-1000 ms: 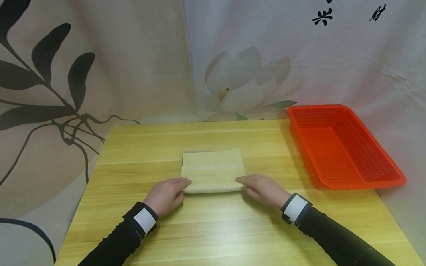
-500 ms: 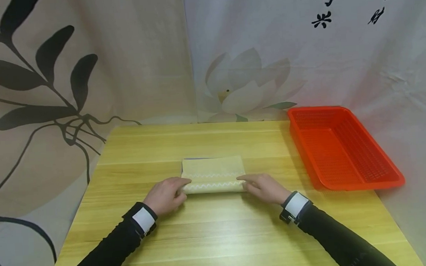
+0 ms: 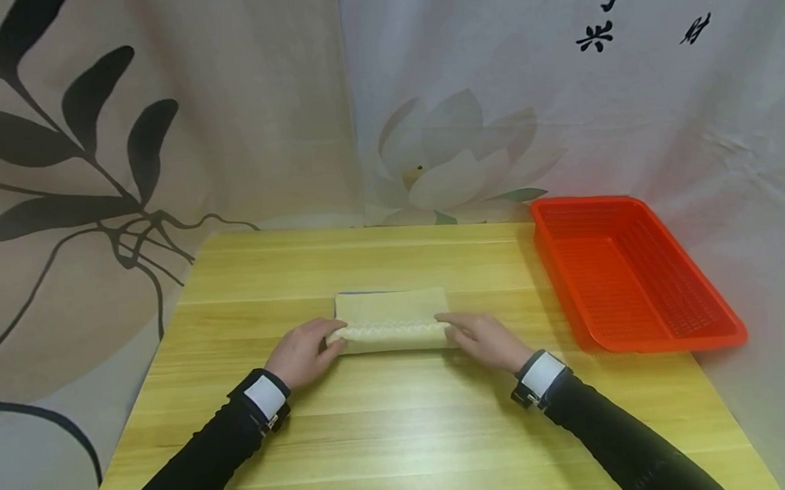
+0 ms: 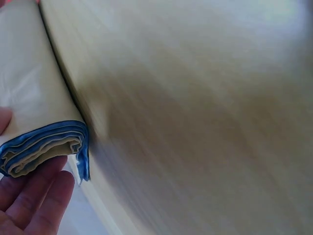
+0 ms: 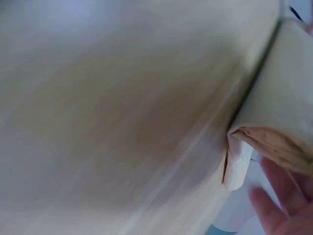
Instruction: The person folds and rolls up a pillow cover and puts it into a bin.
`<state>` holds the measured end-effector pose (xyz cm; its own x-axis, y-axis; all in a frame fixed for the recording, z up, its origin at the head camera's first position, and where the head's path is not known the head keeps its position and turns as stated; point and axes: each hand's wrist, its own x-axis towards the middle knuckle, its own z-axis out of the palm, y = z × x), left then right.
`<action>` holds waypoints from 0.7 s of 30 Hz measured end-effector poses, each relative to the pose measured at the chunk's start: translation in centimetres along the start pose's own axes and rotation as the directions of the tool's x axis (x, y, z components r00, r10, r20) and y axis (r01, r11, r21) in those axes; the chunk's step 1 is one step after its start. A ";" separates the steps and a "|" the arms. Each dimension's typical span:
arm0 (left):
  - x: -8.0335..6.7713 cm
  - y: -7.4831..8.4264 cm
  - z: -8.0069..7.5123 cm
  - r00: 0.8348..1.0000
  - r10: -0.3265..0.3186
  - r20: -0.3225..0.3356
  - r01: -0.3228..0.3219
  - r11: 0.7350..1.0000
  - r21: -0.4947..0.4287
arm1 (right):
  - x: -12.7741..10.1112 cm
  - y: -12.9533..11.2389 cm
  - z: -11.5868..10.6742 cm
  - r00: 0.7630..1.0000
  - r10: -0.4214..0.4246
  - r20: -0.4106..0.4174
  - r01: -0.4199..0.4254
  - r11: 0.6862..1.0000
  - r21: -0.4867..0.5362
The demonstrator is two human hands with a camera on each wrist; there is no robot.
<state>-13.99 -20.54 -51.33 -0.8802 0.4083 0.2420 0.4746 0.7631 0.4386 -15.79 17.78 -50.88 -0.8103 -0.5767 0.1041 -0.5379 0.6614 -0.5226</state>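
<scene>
Both hands, my left and right, grip the ends of the cloth mid-table, fingers curled on a roll now fatter and farther forward than a second ago, the basket waiting at right.

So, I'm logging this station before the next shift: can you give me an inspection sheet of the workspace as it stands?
Surface: light wooden table, bare grain showing near the person.
Job's things: cream cloth with a blue edge, near part rolled up, far part lying flat on the table.
Clutter: red plastic basket at the table's right edge, nothing seen inside.
Grippers: left hand grips the roll's left end; right hand grips its right end.
Cables: nothing seen.
Surroundings: printed fabric backdrop with dark leaves, a lotus and black characters.
</scene>
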 end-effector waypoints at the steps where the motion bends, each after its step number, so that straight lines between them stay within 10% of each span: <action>1: 0.1 -0.1 0.0 1.000 -0.004 0.001 0.004 1.000 -0.005 | -0.2 -0.1 0.0 1.000 -0.023 -0.018 0.022 0.999 -0.034; 11: 0.8 -0.2 -0.3 0.998 -0.061 0.003 0.061 0.998 -0.030 | -2.6 -1.2 1.2 0.933 -0.353 -0.069 0.288 0.850 -0.440; 16: 0.3 -0.1 0.0 0.998 -0.045 -0.052 0.045 0.999 -0.009 | -2.8 -1.0 1.5 0.952 -0.305 -0.040 0.260 0.867 -0.426; 21: -0.1 0.3 -0.2 0.988 0.108 -0.115 -0.093 0.988 0.126 | -2.3 -0.2 1.6 0.962 -0.272 -0.033 0.235 0.880 -0.413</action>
<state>-13.80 -20.44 -51.07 -0.8174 0.4280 0.3855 0.5500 0.7789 0.3014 -13.50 18.24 -52.35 -0.6404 -0.7189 0.2703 -0.7598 0.6445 -0.0859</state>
